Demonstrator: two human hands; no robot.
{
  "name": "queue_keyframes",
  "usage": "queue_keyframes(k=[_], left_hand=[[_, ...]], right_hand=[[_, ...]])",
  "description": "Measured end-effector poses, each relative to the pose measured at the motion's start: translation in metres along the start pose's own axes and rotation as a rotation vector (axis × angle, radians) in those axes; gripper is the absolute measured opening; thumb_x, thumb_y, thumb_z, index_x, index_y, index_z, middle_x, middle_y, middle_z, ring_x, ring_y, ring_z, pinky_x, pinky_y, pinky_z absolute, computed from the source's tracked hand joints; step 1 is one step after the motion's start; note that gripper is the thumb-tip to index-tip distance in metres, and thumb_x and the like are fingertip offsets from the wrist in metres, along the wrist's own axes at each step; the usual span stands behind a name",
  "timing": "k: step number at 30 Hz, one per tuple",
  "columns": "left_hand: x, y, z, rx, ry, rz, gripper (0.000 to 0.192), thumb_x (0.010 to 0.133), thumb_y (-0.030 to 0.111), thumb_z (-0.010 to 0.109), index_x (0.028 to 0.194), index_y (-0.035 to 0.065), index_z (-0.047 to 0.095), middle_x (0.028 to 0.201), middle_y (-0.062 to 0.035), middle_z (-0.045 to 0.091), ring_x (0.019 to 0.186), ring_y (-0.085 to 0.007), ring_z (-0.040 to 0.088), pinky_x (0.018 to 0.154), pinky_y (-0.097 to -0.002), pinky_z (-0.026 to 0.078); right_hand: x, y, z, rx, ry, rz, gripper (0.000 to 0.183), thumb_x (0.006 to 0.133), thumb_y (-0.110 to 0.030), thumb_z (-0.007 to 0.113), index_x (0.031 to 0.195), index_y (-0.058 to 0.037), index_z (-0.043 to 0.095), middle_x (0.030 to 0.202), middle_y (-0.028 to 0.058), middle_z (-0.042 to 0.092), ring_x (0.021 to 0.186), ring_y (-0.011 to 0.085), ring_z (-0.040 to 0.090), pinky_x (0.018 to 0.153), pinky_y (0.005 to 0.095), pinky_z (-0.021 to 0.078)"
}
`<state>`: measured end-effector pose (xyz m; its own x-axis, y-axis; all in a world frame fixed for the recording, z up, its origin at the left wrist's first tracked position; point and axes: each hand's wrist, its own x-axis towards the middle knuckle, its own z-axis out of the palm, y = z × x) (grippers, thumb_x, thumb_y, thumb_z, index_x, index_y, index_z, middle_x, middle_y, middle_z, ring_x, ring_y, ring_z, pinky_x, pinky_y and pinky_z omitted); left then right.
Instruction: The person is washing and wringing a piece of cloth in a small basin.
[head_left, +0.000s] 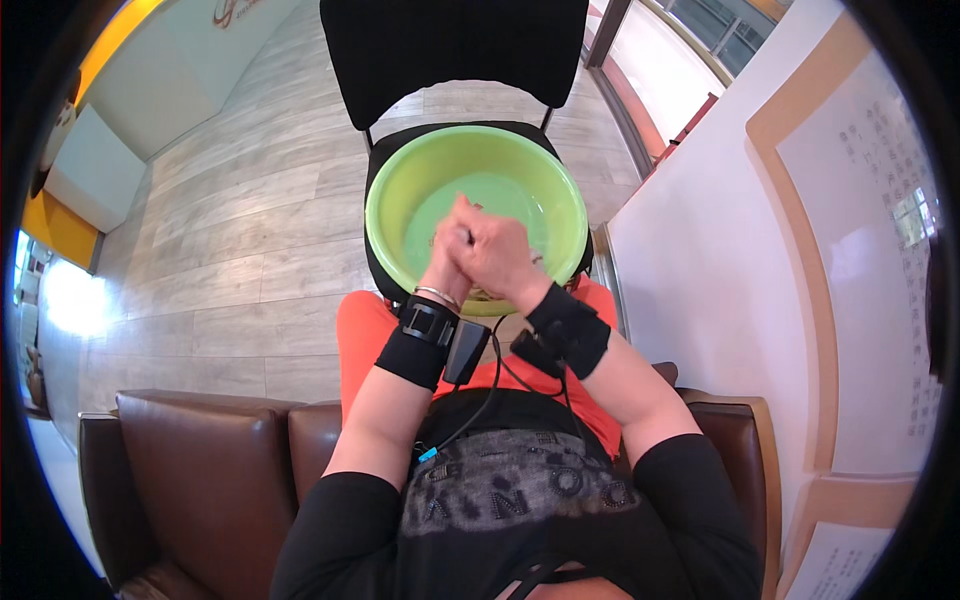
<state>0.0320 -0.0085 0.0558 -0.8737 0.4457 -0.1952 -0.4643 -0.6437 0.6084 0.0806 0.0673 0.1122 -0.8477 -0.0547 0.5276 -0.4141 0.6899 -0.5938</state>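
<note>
A light-green plastic basin (390, 161) rests on the seat of a black chair (450, 45) in front of my knees. Over its near half, my left hand (445, 244) and my right hand (496, 251) are pressed together, fingers curled. A small dark spot shows between them, and a reddish-brown bit peeks out beyond the fingers; whether they grip something is hidden. Small pale and brownish pieces lie in the basin, partly covered by my hands and too small to name. Black bands with small boxes wrap both wrists.
Black cables (495, 367) hang between my wrists. Behind me is a brown leather sofa (210, 465). A white wall (675, 247) with a framed board (840, 247) bearing writing stands close on the right. Grey wood-plank floor (225, 255) stretches left to a white box (97, 172).
</note>
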Motion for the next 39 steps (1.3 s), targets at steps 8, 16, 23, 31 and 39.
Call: queue_keyframes(k=[8,16,23,31,39], left_hand=[[-0.012,0.003,0.012,0.014,0.09,-0.072,0.023,0.088,0.031,0.047,0.086,0.0097,0.056,0.08,-0.004,0.057,0.074,-0.0152,0.056,0.059,-0.0295,0.047],[0.003,0.006,0.014,0.096,-0.098,-0.132,0.029,0.09,0.031,0.045,0.097,0.0045,0.055,0.086,-0.0051,0.059,0.075,-0.0151,0.058,0.067,-0.0276,0.049],[-0.024,0.035,0.02,0.695,-0.347,0.055,0.033,0.081,0.024,0.061,0.099,-0.0033,0.056,0.09,-0.0075,0.06,0.075,-0.0107,0.058,0.067,-0.0249,0.048],[-0.015,0.044,0.007,0.473,-0.268,0.079,0.024,0.083,0.022,0.06,0.092,-0.0002,0.059,0.077,-0.0019,0.059,0.064,-0.0077,0.052,0.056,-0.0207,0.041],[-0.027,0.015,0.029,0.067,0.136,0.034,0.034,0.087,0.04,0.05,0.086,0.0062,0.054,0.07,-0.0009,0.054,0.06,-0.0093,0.05,0.053,-0.0255,0.042]], right_hand=[[0.003,-0.004,0.003,-0.11,0.224,-0.096,0.017,0.078,-0.02,0.054,0.066,-0.0082,0.052,0.057,0.0161,0.052,0.055,0.0363,0.053,0.049,0.0427,0.0409],[0.02,0.055,-0.015,-0.307,0.158,0.266,0.028,0.076,-0.029,0.055,0.059,-0.007,0.055,0.058,0.0143,0.055,0.055,0.0323,0.055,0.046,0.0377,0.0415],[0.022,0.058,-0.029,0.498,0.241,0.523,0.041,0.082,-0.031,0.058,0.058,0.0013,0.051,0.05,-0.0013,0.044,0.05,0.0066,0.037,0.047,0.0262,0.0327],[0.012,0.067,-0.037,0.42,0.258,0.444,0.037,0.085,-0.029,0.056,0.063,0.0006,0.055,0.056,-0.0013,0.048,0.052,0.0054,0.041,0.048,0.0227,0.0337],[-0.002,0.002,0.015,-0.1,0.257,-0.065,0.022,0.077,-0.025,0.057,0.072,-0.0035,0.058,0.068,0.0188,0.057,0.062,0.0355,0.056,0.056,0.0387,0.046]])
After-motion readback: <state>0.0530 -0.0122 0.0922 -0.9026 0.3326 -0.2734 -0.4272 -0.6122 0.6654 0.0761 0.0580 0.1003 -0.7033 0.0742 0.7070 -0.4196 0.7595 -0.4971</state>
